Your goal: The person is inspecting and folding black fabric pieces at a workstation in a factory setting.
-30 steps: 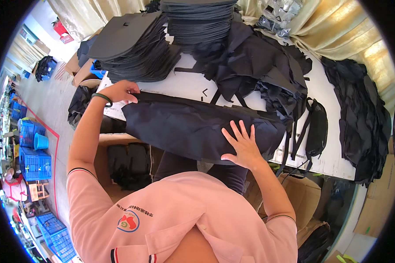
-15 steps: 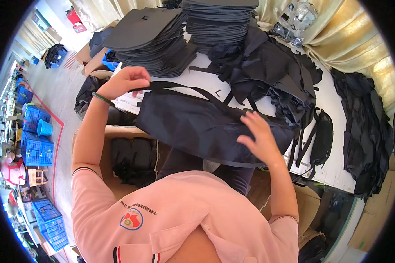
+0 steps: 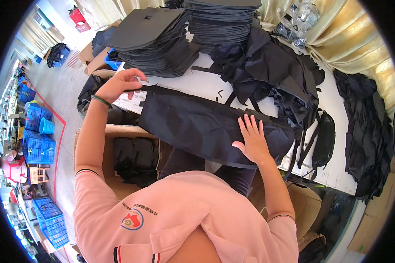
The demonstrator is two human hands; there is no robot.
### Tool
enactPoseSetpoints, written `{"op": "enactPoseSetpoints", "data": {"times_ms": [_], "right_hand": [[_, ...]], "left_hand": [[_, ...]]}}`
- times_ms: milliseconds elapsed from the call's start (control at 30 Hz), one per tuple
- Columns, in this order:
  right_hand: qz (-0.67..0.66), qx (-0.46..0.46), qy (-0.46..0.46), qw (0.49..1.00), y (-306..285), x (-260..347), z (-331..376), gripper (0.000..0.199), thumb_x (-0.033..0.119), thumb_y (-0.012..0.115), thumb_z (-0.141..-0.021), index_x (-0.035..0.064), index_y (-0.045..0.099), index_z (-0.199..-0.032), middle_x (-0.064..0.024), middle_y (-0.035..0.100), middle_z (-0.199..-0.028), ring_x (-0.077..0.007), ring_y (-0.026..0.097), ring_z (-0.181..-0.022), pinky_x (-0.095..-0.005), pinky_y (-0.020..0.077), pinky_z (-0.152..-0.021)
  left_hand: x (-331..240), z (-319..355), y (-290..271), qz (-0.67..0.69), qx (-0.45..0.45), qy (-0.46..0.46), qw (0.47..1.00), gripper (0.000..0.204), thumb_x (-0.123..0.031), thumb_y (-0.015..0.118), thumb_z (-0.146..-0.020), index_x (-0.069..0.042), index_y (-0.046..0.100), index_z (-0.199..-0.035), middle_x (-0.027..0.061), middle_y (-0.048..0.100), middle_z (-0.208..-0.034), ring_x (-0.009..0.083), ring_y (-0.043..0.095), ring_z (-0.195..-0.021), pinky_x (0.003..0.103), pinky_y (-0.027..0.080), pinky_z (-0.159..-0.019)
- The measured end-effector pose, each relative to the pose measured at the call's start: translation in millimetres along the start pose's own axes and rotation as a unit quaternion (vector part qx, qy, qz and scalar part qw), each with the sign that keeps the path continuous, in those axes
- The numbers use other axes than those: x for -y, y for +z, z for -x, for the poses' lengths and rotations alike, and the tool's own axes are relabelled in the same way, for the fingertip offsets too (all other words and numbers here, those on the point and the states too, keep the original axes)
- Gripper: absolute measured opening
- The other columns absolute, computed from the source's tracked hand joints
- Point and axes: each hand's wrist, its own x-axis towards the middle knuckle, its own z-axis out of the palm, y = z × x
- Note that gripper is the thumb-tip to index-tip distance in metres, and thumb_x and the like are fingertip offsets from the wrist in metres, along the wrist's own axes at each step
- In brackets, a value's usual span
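The left hand (image 3: 120, 83) pinches the end of a long, matte black fabric bag (image 3: 202, 125) lying wrinkled on the white table (image 3: 206, 85); the right hand (image 3: 252, 140) presses it flat, fingers spread.

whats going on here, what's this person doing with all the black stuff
A person in a pink shirt is handling a long black fabric bag laid across a white table. The left hand grips the bag's far end, and the right hand lies flat with fingers spread on its other end. Stacks of dark stiff panels and a heap of black fabric pieces sit behind it. A cardboard box holding more black items stands below the table's edge.
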Motion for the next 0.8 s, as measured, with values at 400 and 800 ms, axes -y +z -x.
{"op": "enactPoseSetpoints", "data": {"times_ms": [400, 800], "right_hand": [[-0.032, -0.017, -0.019, 0.999, 6, -8, 2, 0.088, 0.059, 0.060, -0.089, 0.0084, 0.032, -0.155, -0.0169, 0.028, -0.162, -0.0345, 0.021, -0.151, -0.0539, 0.0128, -0.123], [-0.633, -0.126, -0.034, 0.763, -83, 42, -85, 0.048, 0.007, 0.055, -0.100, 0.0023, 0.043, -0.146, -0.0112, 0.055, -0.140, -0.0170, 0.068, -0.091, -0.0302, 0.0555, -0.081]], "left_hand": [[65, -9, 63, 0.363, -0.337, 0.160, 0.854, 0.018, -0.019, 0.064, -0.099, -0.002, 0.064, -0.106, 0.0109, 0.071, -0.101, 0.0154, 0.069, -0.091, 0.027, 0.056, -0.079], [-1, -31, 161, 0.093, -0.321, 0.307, 0.891, 0.020, -0.005, 0.076, -0.088, -0.011, 0.057, -0.083, -0.0096, 0.053, -0.074, -0.0014, 0.045, -0.067, 0.017, 0.036, -0.059]]}}
